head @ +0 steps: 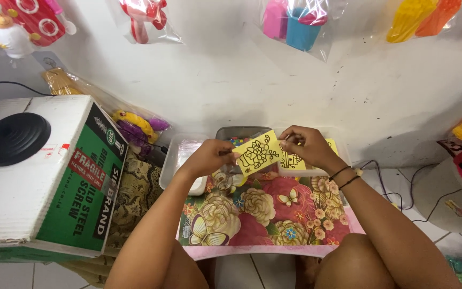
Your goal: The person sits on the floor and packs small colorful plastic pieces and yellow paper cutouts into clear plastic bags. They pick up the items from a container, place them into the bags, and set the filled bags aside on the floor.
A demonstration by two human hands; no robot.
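Observation:
My left hand (209, 157) holds the lower left edge of a small yellow card with a black flower outline (258, 153). My right hand (306, 145) pinches the card's upper right corner with fingertips together. The card hangs tilted above a low table covered with a floral cloth (263, 214). Behind my right hand lies another yellow card with a black house outline (293, 160). A small clear cup (224, 183) stands on the cloth just below my left hand.
Clear plastic trays (180, 155) and a grey tray (239, 131) sit at the table's far side by the white wall. A green and white cardboard box (44, 176) with a black round stand (12, 136) on it stands at left. Bagged toys hang on the wall.

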